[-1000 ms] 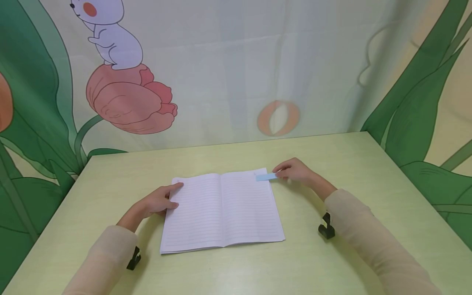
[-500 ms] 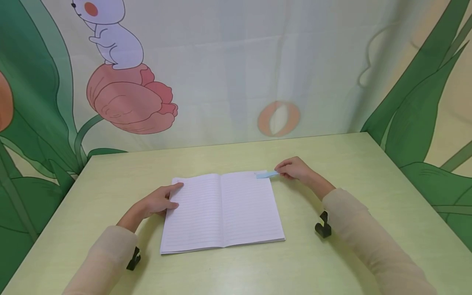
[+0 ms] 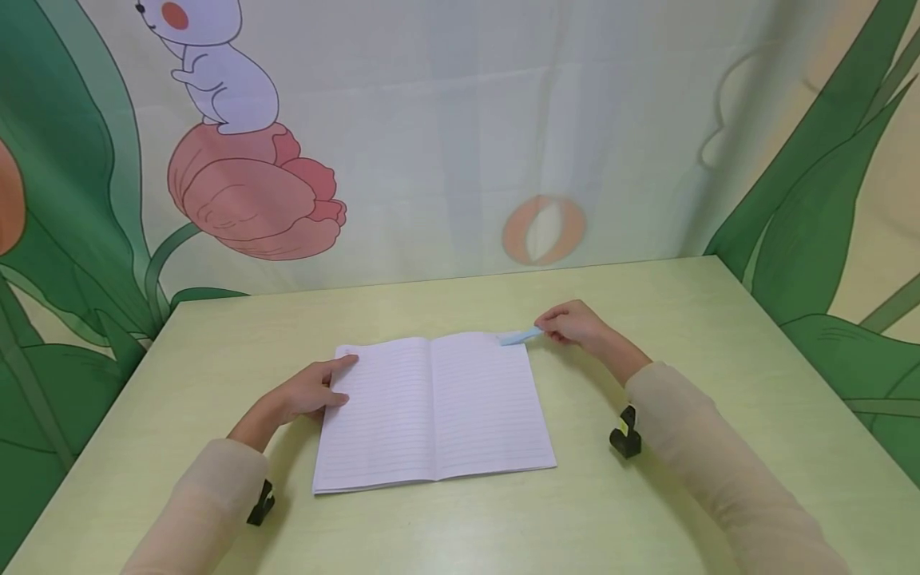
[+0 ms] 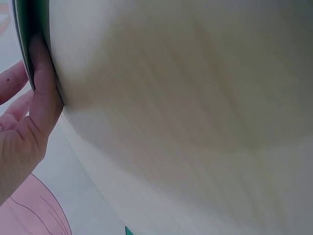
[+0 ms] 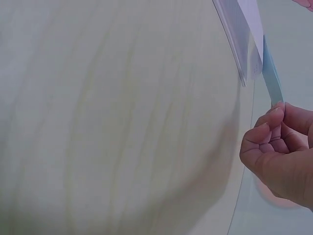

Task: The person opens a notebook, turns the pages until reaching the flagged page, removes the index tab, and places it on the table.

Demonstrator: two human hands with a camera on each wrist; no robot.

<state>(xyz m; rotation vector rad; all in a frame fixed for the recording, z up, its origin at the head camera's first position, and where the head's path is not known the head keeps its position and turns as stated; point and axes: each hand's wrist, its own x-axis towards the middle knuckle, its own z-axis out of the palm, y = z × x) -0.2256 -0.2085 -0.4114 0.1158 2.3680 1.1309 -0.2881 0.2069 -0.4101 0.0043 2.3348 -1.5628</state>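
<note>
An open lined notebook (image 3: 388, 423) lies on the table, its pages blank apart from the rules. At its left edge my left hand (image 3: 305, 393) grips it, thumb and a finger on the page; the left wrist view shows another finger (image 4: 44, 83) tucked beneath the sheets. Beyond the upper right corner, my right hand (image 3: 573, 324) pinches the outer end of a light blue paper strip (image 3: 519, 337). The strip's other end lies against the page corner. In the right wrist view that page corner (image 5: 255, 63) is bent up from the sheets below, beside the strip (image 5: 272, 73).
The pale yellow-green table (image 3: 460, 527) extends around the notebook, its far edge against a printed curtain (image 3: 431, 160). Black wrist mounts (image 3: 625, 432) hang below both sleeves.
The right hand has risen slightly toward the far side, and the strip's outer end has tilted up with it. The left hand and notebook stay in place.
</note>
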